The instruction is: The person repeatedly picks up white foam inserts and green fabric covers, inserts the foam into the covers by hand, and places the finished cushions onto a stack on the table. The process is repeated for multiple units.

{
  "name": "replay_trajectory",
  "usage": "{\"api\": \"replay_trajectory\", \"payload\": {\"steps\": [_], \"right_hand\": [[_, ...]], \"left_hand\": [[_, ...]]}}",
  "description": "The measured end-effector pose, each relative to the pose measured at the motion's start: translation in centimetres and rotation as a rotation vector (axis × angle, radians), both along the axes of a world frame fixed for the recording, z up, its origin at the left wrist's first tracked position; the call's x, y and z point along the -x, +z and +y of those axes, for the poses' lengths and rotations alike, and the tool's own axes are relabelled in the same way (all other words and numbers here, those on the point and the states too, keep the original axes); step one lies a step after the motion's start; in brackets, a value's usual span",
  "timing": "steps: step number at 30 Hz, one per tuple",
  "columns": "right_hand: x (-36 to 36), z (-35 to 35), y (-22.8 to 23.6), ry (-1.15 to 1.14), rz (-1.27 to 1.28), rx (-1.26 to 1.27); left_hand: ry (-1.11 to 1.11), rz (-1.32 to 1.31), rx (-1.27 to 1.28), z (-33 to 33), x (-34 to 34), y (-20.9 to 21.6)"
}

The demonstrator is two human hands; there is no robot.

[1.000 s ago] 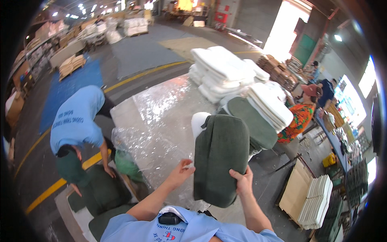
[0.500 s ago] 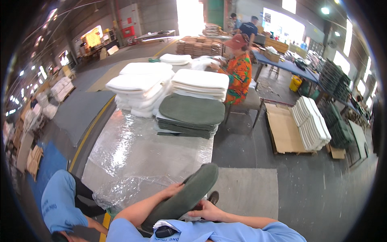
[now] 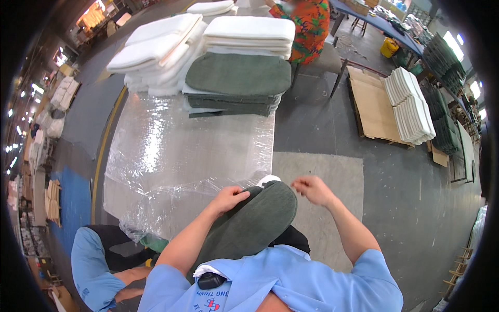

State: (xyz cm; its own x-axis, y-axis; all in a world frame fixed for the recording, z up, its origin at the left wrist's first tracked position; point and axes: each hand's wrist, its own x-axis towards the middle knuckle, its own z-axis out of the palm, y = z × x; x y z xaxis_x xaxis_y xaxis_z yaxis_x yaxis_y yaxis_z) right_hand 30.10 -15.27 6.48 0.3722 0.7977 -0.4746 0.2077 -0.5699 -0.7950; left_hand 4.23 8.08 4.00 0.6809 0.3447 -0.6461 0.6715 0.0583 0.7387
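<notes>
A long dark green fabric pad (image 3: 254,221) with rounded ends lies slantwise over my lap. My left hand (image 3: 228,199) grips its far left edge, thumb on top. Just off the pad's far right corner is my right hand (image 3: 313,190), raised, its fingers pinched together; whether they hold something small I cannot make out. A bit of white material (image 3: 269,180) shows at the pad's far end. Beyond my hands stands a table covered in clear plastic film (image 3: 192,140). Toward its far side sits a stack of green pads (image 3: 239,75).
White padded pieces (image 3: 161,44) and more white pads (image 3: 249,34) are piled at the table's far end. A person in an orange patterned top (image 3: 310,31) sits beyond. Someone in light blue (image 3: 93,270) bends at my left. White pads (image 3: 408,106) stand on a pallet at right.
My view has tilted down. My right hand has left the pad's near edge and risen to the right of its far end. My left hand still grips the pad, which now lies flatter.
</notes>
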Motion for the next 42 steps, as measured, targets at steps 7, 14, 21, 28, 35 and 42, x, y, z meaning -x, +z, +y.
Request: {"api": "replay_trajectory", "payload": {"steps": [7, 14, 21, 28, 35, 42], "right_hand": [[-1.6, 10.7, -1.0, 0.525, 0.012, -0.094], [-1.6, 16.2, -1.7, 1.041, -0.016, 0.071], [-0.9, 16.3, -4.1, 0.97, -0.171, -0.183], [-1.1, 9.9, -8.4, 0.303, 0.095, -0.281], [6.4, 3.3, -12.0, -0.701, 0.591, -0.331], [13.8, 5.0, -17.6, -1.013, 1.073, -0.751]], "left_hand": [[-0.042, -0.117, -0.157, -2.8, -1.9, 0.0], [-0.062, -0.24, -0.834, -5.0, -1.9, 0.3], [0.05, -0.099, -0.451, -4.3, -1.1, -2.6], [0.022, -0.245, -0.28, -4.5, -2.7, -3.8], [0.067, -0.322, -0.181, -3.5, -2.1, -5.8], [0.023, -0.173, -0.349, -3.6, -2.2, -5.7]]}}
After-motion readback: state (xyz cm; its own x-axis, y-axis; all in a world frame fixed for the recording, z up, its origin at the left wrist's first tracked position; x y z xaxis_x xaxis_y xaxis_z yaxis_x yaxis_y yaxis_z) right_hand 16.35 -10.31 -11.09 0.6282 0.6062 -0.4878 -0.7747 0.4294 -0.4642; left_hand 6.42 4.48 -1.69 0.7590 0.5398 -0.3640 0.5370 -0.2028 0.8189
